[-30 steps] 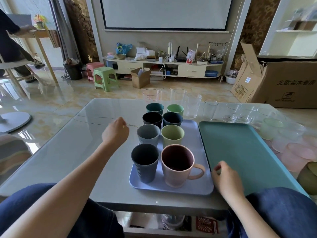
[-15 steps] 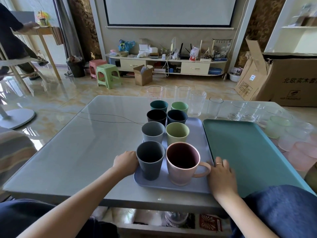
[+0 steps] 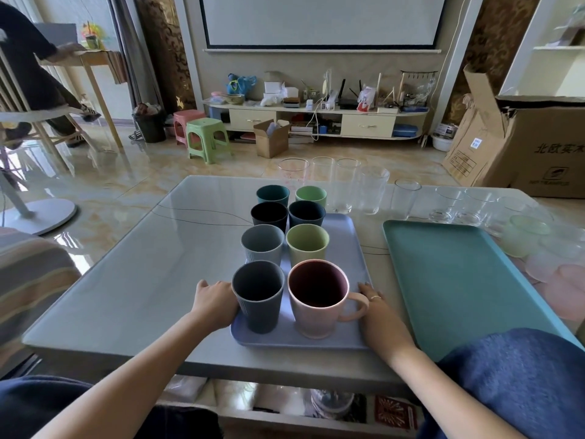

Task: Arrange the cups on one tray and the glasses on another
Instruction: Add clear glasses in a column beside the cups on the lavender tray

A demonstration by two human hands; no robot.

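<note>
A: What sits on the purple tray (image 3: 349, 245)?

B: Cups, two by two. A big pink mug (image 3: 316, 299) and a dark gray cup (image 3: 259, 296) are at the near end. Behind them stand a light gray cup (image 3: 262, 245) and a green cup (image 3: 307, 243), then two dark cups. A teal cup (image 3: 273, 195) and a light green cup (image 3: 311, 195) stand at the far end; I cannot tell if those two are on the tray.

A: Where are the hands?

B: The left hand (image 3: 215, 304) holds the tray's left edge by the dark gray cup, fingers curled on it. The right hand (image 3: 378, 312) holds the right edge beside the mug's handle.

A: And the glasses?

B: The clear glasses (image 3: 370, 191) stand on the table (image 3: 142, 267), behind the teal tray (image 3: 459, 280). Nothing is on that tray.
</note>
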